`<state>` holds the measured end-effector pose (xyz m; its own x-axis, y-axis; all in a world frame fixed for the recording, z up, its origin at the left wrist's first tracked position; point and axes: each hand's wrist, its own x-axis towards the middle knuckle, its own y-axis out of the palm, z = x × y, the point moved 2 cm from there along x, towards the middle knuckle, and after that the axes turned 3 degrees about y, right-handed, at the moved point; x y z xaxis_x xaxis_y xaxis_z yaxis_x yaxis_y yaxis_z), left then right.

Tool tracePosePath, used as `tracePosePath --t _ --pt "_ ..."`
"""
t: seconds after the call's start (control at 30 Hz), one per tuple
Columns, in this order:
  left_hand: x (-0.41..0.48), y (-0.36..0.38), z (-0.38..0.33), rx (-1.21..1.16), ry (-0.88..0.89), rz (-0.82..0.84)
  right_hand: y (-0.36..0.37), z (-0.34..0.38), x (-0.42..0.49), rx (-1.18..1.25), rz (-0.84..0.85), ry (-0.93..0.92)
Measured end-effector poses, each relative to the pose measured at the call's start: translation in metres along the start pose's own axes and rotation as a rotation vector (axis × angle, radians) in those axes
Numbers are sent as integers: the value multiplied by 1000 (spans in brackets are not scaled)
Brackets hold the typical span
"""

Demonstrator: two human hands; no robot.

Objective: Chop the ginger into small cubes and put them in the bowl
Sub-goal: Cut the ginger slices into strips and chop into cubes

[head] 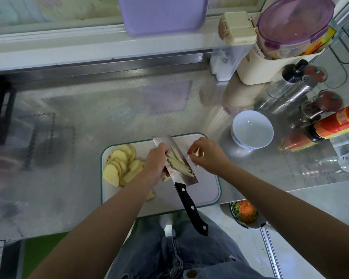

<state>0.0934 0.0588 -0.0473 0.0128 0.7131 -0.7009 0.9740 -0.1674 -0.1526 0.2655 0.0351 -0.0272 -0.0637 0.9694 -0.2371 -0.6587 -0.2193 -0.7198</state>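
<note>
A white cutting board (pixel 206 190) lies at the counter's front edge. A heap of pale yellow ginger slices (pixel 119 164) covers its left side. A cleaver (pixel 175 158) lies tilted across the board with ginger strips (pixel 179 164) on its blade. Its black handle (pixel 191 208) juts past the board toward me. My left hand (pixel 155 164) curls round the blade's left edge. My right hand (pixel 207 156) is just right of the blade and pinches small pale ginger pieces in its fingertips. The white bowl (pixel 252 129) stands empty, right of and beyond the board.
Sauce bottles (pixel 330 125), spice jars (pixel 320 105) and shakers crowd the right of the steel counter. Cream containers (pixel 270 65) and a purple-lidded tub stand at the back right. A purple tray (pixel 161 15) leans on the back wall. A bowl of chopped vegetables (pixel 244 213) sits below the counter edge.
</note>
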Motion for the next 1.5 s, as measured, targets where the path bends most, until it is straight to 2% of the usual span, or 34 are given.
tracePosePath --t 0.1,0.23,0.4,0.47,0.57,0.63,0.77,0.87,0.97,1.1,1.33,1.5 --pt "-1 -4 0 -25 -3 -20 -4 -7 0 22 -17 55" --pt "1 -7 -1 -55 -5 -76 -7 -4 -11 196 131 -21" --pt "4 -5 0 -107 -15 -58 -2 -5 -16 206 180 -17" --pt "5 -5 0 -97 -16 -64 0 -7 -14 140 120 -7" --pt "4 -6 1 -74 -5 -71 -3 -13 -10 9 -68 77" --pt "3 -7 1 -77 3 -86 -5 -10 -12 11 -103 69" --pt "-1 -8 -1 -12 42 -124 2 12 -20 104 0 -144" --pt "-3 -10 2 6 71 -125 18 25 -22 99 107 -201" --pt "-7 -17 8 26 72 -170 32 36 -21 105 128 -242" --pt "-14 -34 22 -34 31 -217 50 48 -16 106 149 -250" --pt "-20 -53 37 27 73 -274 67 54 1 62 196 -151" --pt "-24 -65 38 27 49 -274 79 49 12 -115 218 -169"
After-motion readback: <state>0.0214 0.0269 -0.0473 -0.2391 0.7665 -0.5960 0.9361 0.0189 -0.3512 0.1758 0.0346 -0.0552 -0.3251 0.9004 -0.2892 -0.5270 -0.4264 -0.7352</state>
